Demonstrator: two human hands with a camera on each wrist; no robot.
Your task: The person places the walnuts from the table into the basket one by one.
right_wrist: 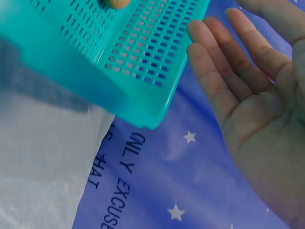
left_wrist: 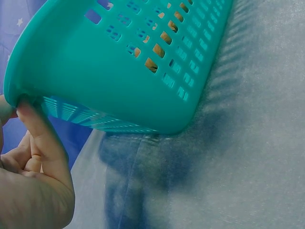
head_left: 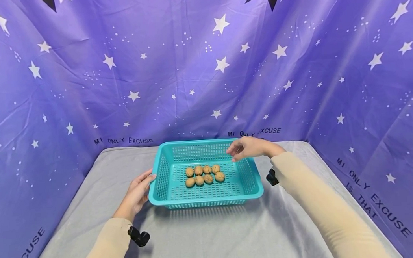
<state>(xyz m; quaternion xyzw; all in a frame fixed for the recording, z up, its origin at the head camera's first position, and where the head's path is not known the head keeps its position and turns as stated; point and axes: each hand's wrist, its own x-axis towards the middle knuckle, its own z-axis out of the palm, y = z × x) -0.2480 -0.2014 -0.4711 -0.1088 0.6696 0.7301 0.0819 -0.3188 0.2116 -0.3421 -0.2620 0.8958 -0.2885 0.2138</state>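
A turquoise plastic basket with perforated walls stands on the cloth-covered table. Several walnuts lie in two rows on its floor. My left hand pinches the rim at the basket's left end; the left wrist view shows the thumb and a finger at the rim's edge. Over the right back part of the basket hovers my right hand, its fingers loosely bent and holding nothing. In the right wrist view the palm faces the camera, apart from the walnuts.
Grey cloth covers the table. A purple curtain with white stars and printed words closes off the back and both sides. Dark wrist cameras sit on the left sleeve and the right sleeve.
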